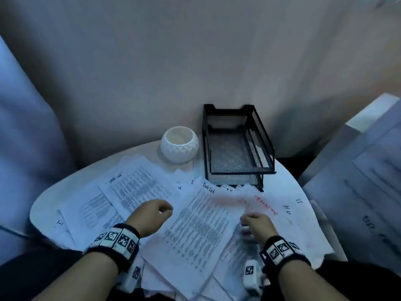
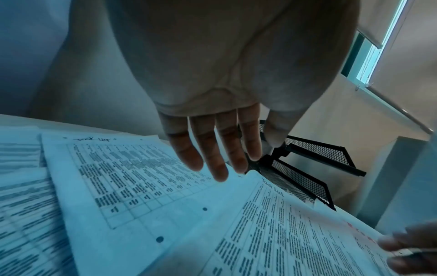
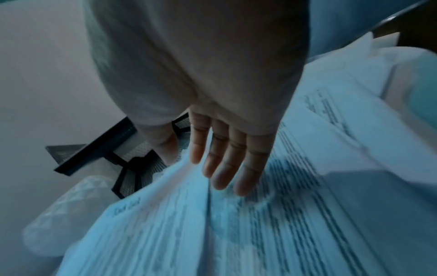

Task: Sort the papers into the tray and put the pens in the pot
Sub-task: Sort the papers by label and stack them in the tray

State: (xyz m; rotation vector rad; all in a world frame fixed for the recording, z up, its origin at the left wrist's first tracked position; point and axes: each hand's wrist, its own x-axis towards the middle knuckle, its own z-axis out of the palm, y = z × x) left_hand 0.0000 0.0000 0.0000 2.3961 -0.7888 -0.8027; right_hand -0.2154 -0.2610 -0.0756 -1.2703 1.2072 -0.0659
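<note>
Both hands (image 1: pixel 149 213) (image 1: pixel 257 224) loose-fingered over papers (image 1: pixel 199 227), right hand blurred — grip unclear, table mostly hidden.

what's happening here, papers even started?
A person is working over loose printed papers spread across a small round table. The left hand hovers over a sheet with fingers relaxed, holding nothing. The right hand is at the edge of a sheet near red writing; it is motion-blurred, so a grip cannot be confirmed. The black mesh tray at the back looks empty, and so does the white pot beside it. No pens are visible.
</note>
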